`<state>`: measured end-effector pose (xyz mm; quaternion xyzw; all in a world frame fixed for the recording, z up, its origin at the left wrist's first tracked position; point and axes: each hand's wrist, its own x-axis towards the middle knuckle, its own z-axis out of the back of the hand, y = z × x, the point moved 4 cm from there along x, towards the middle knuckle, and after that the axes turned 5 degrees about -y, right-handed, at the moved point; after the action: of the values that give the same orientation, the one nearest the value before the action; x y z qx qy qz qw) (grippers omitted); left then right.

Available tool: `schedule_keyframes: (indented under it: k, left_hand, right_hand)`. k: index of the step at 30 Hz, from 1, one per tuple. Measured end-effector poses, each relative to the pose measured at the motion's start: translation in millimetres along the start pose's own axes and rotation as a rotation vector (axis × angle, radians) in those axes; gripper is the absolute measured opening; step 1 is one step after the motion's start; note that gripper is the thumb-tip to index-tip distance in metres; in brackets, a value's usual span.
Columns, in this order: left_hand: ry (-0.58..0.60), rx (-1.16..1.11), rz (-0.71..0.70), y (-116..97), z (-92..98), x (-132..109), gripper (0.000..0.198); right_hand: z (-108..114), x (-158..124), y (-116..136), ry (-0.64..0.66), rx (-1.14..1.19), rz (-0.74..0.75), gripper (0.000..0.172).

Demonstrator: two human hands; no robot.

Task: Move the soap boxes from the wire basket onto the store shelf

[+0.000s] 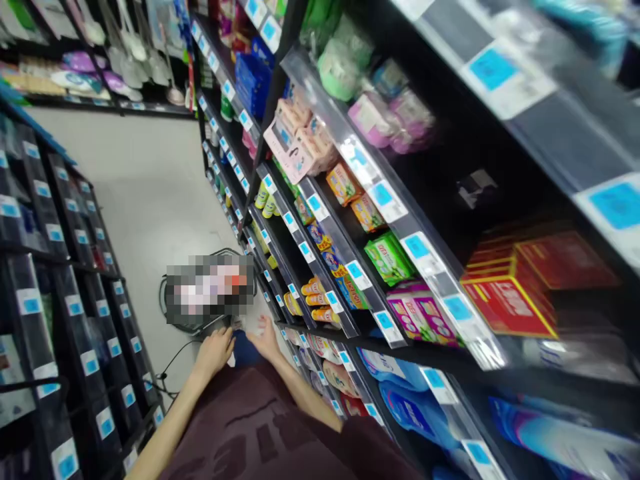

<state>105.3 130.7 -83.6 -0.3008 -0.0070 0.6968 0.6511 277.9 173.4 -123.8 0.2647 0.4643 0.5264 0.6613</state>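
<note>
My left hand (216,350) is closed at the near end of a shopping cart (207,327), its fingers curled over what looks like the handle. My right hand (265,339) is to the right of it, fingers apart, with nothing visible in it. The cart's contents are blurred out by a mosaic, so I cannot make them out. Between my hands shows a bit of dark blue cloth, and below them is my dark maroon top.
A tall shelf (350,260) along the right holds red boxes (510,287), green packs (390,259), purple packs (425,313) and blue bags (415,407). Another shelf (65,313) lines the left. Pale floor (145,167) runs ahead to a rack of hanging utensils (130,47).
</note>
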Motion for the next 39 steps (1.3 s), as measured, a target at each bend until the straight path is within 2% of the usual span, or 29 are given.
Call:
schedule_keyframes:
  k: [5, 8, 11, 14, 17, 20, 22, 26, 30, 35, 39]
  left_hand:
    - [0.017, -0.12, 0.169, 1, 7.3, 10, 0.039]
    - [0.015, -0.191, 0.309, 8, 4.0, -1, 0.038]
    - [0.013, -0.231, 0.44, 17, -4.8, -22, 0.038]
    - [-0.023, -0.332, 0.593, 28, -26.1, -47, 0.038]
    - [-0.131, -0.508, 0.773, 33, -58.5, -71, 0.041]
    - [-0.234, -0.638, 0.916, 24, -88.3, -88, 0.044]
    - [-0.261, -0.732, 0.982, 13, -102.4, -95, 0.045]
    - [-0.223, -0.882, 1.051, 2, -120.7, -96, 0.046]
    - [-0.153, -0.899, 1.095, 7, -135.3, -90, 0.046]
    - [-0.073, -0.925, 1.062, 12, -145.1, -84, 0.044]
    - [-0.079, -0.939, 1.017, 18, -139.7, -87, 0.043]
  right_hand:
    - [-17, 67, 6, 0.106, -0.165, 0.014, 0.09]
    - [-33, 101, 6, 0.185, -0.311, 0.041, 0.092]
    - [-54, 134, 1, 0.244, -0.435, 0.028, 0.099]
    - [-80, 165, -12, 0.283, -0.54, -0.011, 0.102]
    - [-111, 195, -29, 0.333, -0.653, -0.045, 0.102]
    - [-143, 222, -47, 0.362, -0.764, -0.081, 0.103]
    - [-163, 238, -59, 0.363, -0.826, -0.102, 0.106]
    - [-195, 261, -80, 0.348, -0.9, -0.135, 0.109]
    - [-214, 273, -96, 0.354, -0.913, -0.138, 0.107]
    - [-218, 281, -102, 0.355, -0.928, -0.177, 0.099]
    - [-211, 281, -87, 0.434, -0.916, -0.214, 0.094]
